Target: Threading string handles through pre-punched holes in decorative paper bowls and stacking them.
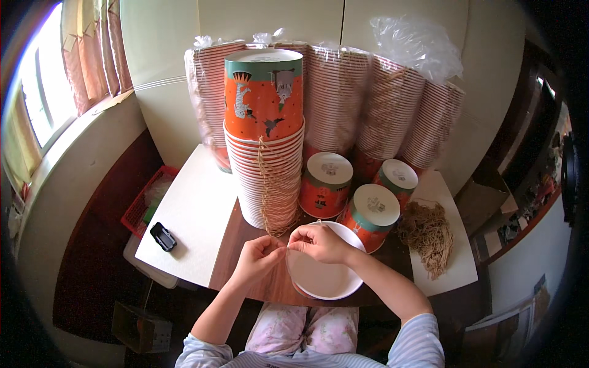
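Brown table (228, 257) | cup (325, 276): mouth up, near front edge | left hand (261, 256): fingertips pinched beside cup's rim, hold unclear | right hand (322, 244): pinched above rim, hold unclear | twine (426, 236): right

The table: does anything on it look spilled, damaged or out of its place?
I see no clear spill or damage. The tan cords at the right lie in a loose tangle, unlike the neat stack of paper buckets. The small black object at the left seems odd too, lying apart from both.
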Demonstrator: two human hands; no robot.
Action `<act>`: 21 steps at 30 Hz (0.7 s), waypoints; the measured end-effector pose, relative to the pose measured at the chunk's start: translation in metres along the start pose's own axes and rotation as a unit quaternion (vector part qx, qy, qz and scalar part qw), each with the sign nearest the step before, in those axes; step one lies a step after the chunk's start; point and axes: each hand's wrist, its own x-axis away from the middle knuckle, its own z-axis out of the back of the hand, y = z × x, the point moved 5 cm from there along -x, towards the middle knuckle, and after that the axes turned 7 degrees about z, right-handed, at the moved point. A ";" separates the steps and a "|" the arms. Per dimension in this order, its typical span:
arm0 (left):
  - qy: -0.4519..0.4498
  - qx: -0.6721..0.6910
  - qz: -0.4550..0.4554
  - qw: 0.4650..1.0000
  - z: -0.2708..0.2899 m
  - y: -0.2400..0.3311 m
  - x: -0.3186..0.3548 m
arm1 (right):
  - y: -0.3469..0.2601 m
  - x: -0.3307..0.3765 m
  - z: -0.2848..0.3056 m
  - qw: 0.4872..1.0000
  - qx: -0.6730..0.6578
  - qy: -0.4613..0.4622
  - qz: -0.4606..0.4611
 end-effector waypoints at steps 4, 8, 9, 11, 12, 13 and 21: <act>0.026 -0.008 0.002 1.000 0.002 0.000 0.001 | 0.000 0.000 -0.001 1.000 -0.003 -0.001 -0.004; 0.046 0.007 0.012 0.999 0.002 -0.002 0.002 | -0.001 0.000 -0.001 1.000 0.014 -0.007 0.006; 0.046 0.007 0.012 0.999 0.002 -0.002 0.002 | 0.000 0.000 -0.001 0.999 0.027 -0.014 0.016; 0.041 -0.003 -0.007 0.999 0.004 -0.002 0.002 | -0.001 -0.001 -0.002 0.999 0.038 -0.021 0.027; 0.041 -0.003 -0.006 0.999 0.003 -0.003 0.002 | -0.003 -0.001 -0.002 0.998 0.041 -0.033 0.023; 0.042 -0.003 -0.021 0.999 0.003 -0.003 0.002 | -0.004 -0.001 -0.003 0.998 0.045 -0.044 0.020; 0.057 0.009 -0.032 0.998 0.005 -0.006 0.009 | -0.018 0.009 0.004 0.995 0.103 -0.001 0.007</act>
